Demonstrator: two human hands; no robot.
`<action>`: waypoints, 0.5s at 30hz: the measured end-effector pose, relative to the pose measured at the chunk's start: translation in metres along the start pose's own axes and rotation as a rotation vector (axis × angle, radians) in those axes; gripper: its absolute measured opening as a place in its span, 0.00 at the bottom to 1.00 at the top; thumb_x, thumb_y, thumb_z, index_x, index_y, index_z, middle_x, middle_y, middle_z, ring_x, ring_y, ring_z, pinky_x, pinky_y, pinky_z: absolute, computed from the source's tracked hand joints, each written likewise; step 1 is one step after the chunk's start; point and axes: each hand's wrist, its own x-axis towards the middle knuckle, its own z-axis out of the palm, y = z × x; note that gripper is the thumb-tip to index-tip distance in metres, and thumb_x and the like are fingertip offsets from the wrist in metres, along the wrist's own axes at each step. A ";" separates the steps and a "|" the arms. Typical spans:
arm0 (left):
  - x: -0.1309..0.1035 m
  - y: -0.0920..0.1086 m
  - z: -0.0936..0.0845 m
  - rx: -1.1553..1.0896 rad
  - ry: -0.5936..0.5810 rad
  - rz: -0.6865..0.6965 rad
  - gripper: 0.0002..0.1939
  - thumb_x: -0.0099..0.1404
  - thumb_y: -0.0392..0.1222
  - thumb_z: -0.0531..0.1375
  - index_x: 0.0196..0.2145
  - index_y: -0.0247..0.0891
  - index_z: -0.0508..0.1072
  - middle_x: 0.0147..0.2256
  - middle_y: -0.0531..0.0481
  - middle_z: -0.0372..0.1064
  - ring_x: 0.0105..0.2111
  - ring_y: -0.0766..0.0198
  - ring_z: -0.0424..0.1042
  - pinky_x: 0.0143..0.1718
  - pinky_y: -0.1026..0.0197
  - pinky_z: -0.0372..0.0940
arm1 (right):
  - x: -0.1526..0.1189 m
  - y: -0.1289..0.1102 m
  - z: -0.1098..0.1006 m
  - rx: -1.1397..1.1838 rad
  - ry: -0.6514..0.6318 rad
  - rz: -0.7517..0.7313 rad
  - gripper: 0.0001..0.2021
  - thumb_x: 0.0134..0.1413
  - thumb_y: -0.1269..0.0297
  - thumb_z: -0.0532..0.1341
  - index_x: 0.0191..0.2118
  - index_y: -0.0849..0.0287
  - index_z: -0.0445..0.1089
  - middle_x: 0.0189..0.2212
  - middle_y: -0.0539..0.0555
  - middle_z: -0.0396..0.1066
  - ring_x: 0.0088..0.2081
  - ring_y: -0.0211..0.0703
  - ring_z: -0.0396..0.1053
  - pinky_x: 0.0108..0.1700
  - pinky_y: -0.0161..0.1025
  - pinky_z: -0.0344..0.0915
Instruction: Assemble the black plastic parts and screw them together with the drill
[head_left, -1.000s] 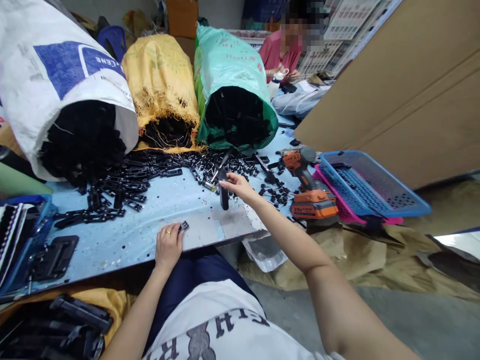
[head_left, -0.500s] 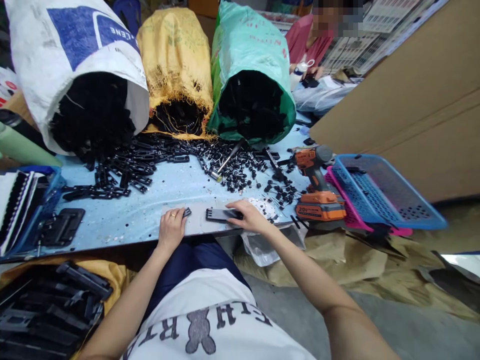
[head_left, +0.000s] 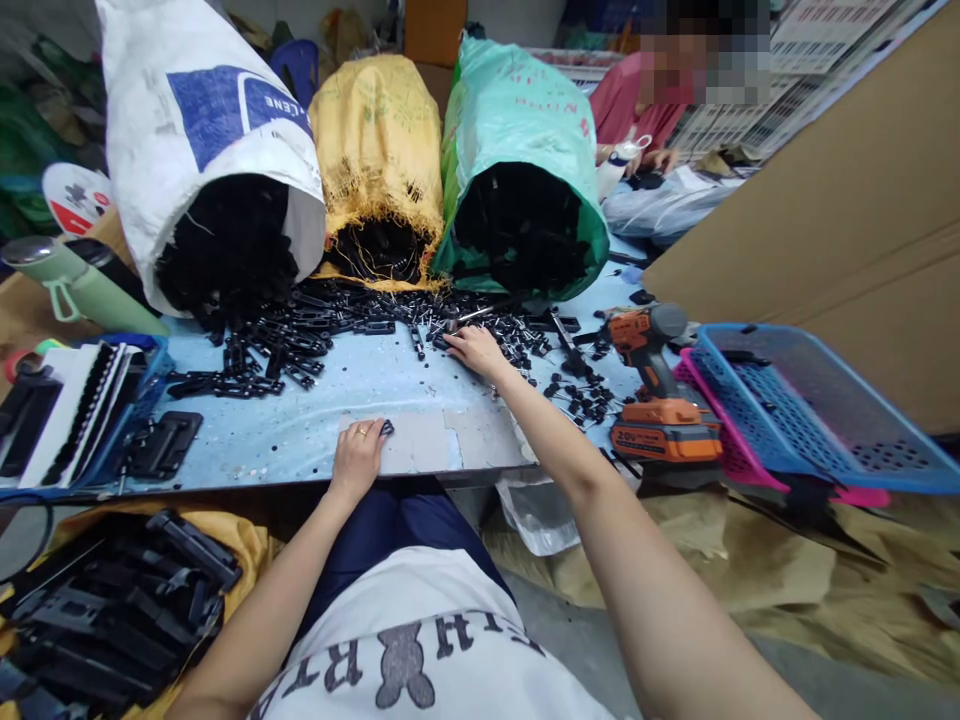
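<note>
My left hand (head_left: 358, 460) rests at the table's front edge, its fingers closed on a small black plastic part (head_left: 387, 428) that sticks out past the fingertips. Most of that part is hidden. Farther in, my right hand (head_left: 478, 350) reaches to the near edge of a pile of small black pieces with metal pins (head_left: 517, 345). Its fingertips are drawn together at dark pieces there; what they grip, I cannot make out. Just behind these fingers lies a metal-shafted tool (head_left: 472, 316). A grey board (head_left: 416, 445) lies between my hands and the edge.
White (head_left: 127, 130), yellow (head_left: 375, 130) and green (head_left: 525, 120) sacks spill black parts across the back. An orange cordless drill (head_left: 652, 380) stands at right beside blue and pink baskets (head_left: 810, 400). Lower left is a sack of black parts (head_left: 112, 610). Another person (head_left: 637, 105) sits far right.
My right hand has moved away from the board to the pile. The long black part it held over the board is no longer visible. My left hand stays by the board; the view has shifted slightly.
</note>
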 end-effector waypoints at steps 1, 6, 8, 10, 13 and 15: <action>0.000 -0.001 -0.002 -0.023 0.012 0.000 0.16 0.67 0.40 0.49 0.50 0.35 0.68 0.41 0.39 0.71 0.43 0.53 0.68 0.44 0.52 0.63 | 0.001 -0.007 -0.004 -0.015 0.024 0.004 0.21 0.63 0.57 0.47 0.57 0.58 0.63 0.46 0.63 0.65 0.46 0.51 0.57 0.45 0.44 0.50; 0.001 0.001 -0.016 -0.144 0.083 -0.057 0.16 0.68 0.41 0.48 0.51 0.35 0.66 0.42 0.40 0.69 0.43 0.56 0.69 0.44 0.55 0.65 | -0.020 -0.060 0.004 0.026 0.065 -0.196 0.22 0.64 0.54 0.45 0.59 0.53 0.60 0.47 0.60 0.64 0.44 0.48 0.58 0.44 0.42 0.50; 0.002 0.006 -0.018 -0.188 0.090 -0.076 0.16 0.68 0.41 0.48 0.51 0.35 0.65 0.43 0.41 0.69 0.44 0.57 0.69 0.44 0.56 0.65 | -0.021 -0.071 0.014 0.056 0.002 -0.228 0.22 0.63 0.54 0.47 0.59 0.51 0.59 0.46 0.59 0.64 0.44 0.47 0.58 0.43 0.41 0.51; 0.002 0.012 -0.021 -0.222 0.088 -0.075 0.16 0.68 0.41 0.48 0.51 0.36 0.65 0.43 0.41 0.69 0.45 0.57 0.69 0.45 0.56 0.66 | -0.012 -0.069 0.020 0.058 -0.013 -0.084 0.21 0.63 0.55 0.47 0.60 0.52 0.59 0.45 0.60 0.64 0.44 0.48 0.58 0.43 0.41 0.52; 0.001 0.018 -0.025 -0.259 0.111 -0.079 0.16 0.68 0.41 0.49 0.51 0.36 0.66 0.44 0.41 0.69 0.47 0.57 0.68 0.47 0.55 0.65 | 0.001 -0.059 0.018 0.032 0.042 0.144 0.22 0.63 0.58 0.48 0.60 0.56 0.59 0.44 0.63 0.64 0.45 0.51 0.58 0.42 0.42 0.54; -0.001 0.018 -0.029 -0.289 0.152 -0.117 0.16 0.68 0.41 0.49 0.50 0.36 0.66 0.44 0.41 0.69 0.47 0.57 0.68 0.48 0.54 0.65 | -0.001 -0.058 0.015 0.049 0.062 0.112 0.22 0.63 0.57 0.48 0.60 0.56 0.57 0.45 0.63 0.64 0.46 0.52 0.58 0.44 0.43 0.55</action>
